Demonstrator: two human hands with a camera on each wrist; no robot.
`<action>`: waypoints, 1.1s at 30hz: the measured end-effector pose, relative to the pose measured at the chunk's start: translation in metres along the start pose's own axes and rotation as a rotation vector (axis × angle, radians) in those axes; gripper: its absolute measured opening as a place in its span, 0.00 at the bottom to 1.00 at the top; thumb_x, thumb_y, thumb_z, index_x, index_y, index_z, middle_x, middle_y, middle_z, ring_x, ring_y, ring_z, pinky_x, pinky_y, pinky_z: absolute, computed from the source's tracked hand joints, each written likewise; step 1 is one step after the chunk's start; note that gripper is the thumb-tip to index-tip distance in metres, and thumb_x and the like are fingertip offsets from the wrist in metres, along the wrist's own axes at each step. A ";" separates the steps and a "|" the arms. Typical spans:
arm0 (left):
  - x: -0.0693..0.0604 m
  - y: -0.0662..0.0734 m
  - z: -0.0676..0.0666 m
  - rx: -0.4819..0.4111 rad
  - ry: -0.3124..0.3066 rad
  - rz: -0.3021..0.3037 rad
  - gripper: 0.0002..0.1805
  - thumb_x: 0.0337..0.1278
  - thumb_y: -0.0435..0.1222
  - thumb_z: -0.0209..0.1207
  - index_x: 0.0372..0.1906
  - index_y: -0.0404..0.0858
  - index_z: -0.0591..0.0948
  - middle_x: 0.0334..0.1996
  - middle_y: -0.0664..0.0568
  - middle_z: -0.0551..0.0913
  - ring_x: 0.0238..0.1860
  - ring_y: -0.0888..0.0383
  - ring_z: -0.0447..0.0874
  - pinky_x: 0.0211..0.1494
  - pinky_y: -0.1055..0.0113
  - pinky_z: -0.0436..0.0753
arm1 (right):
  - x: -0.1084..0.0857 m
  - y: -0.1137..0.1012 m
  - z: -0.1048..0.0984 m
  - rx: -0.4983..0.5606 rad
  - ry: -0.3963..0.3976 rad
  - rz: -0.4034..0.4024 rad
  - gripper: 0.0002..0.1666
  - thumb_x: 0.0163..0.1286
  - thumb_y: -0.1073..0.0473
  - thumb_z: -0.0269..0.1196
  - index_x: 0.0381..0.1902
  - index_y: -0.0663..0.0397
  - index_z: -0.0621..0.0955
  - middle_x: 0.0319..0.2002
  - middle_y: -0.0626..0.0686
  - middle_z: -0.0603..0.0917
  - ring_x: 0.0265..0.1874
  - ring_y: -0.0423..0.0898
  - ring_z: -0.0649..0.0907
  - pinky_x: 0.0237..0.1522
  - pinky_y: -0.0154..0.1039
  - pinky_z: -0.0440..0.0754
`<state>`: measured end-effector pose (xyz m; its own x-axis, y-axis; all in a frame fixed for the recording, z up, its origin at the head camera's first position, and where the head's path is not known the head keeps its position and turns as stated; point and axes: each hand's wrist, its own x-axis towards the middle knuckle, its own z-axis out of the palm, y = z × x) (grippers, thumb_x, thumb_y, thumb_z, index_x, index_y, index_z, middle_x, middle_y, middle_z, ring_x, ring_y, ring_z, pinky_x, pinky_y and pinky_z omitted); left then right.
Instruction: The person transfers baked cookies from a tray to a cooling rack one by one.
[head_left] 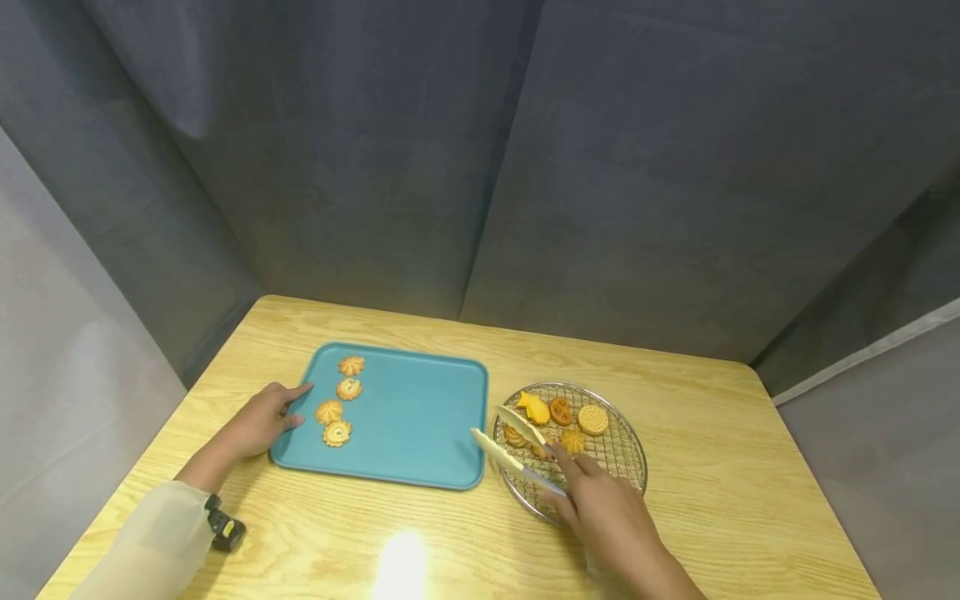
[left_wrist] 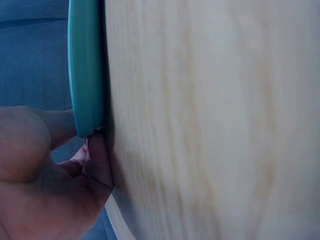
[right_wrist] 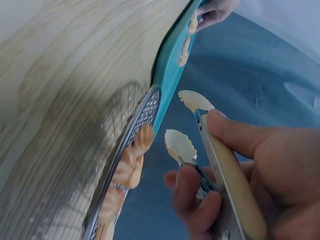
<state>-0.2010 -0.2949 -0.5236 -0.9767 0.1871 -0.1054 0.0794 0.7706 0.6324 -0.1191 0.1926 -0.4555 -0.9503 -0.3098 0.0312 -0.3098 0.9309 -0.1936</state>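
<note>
My left hand [head_left: 258, 421] grips the left edge of a teal tray [head_left: 412, 408]; in the left wrist view the tray's rim [left_wrist: 86, 75] lies between thumb and fingers. Several scalloped cookies [head_left: 349, 389] lie in a column on the tray's left part. My right hand [head_left: 611, 512] holds metal tongs [right_wrist: 220, 170] with cream tips. Their arms are spread with nothing between the tips, which hang over the gap between tray and rack. On the round wire rack [head_left: 626, 450] lie a fish-shaped cookie [head_left: 534, 408], a pretzel [head_left: 560, 411], a round cookie [head_left: 592, 420] and swirled cookies [head_left: 573, 442], some partly behind the tongs.
Tray and rack stand side by side on a light wooden table [head_left: 720, 500]. Grey curtains [head_left: 615, 192] hang behind the table and at both sides. A dark wrist device [head_left: 225, 527] is strapped over the left sleeve.
</note>
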 end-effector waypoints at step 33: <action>0.001 0.001 0.000 0.000 0.004 -0.002 0.32 0.70 0.28 0.60 0.75 0.24 0.64 0.35 0.45 0.66 0.34 0.53 0.64 0.34 0.65 0.68 | 0.050 -0.076 0.033 0.036 -0.073 -0.177 0.42 0.72 0.37 0.64 0.74 0.56 0.73 0.57 0.61 0.84 0.47 0.58 0.87 0.46 0.54 0.85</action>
<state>-0.2020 -0.2940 -0.5234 -0.9776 0.1830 -0.1039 0.0771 0.7710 0.6321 -0.1423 0.1003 -0.4721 -0.8758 -0.4827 -0.0028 -0.4696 0.8534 -0.2263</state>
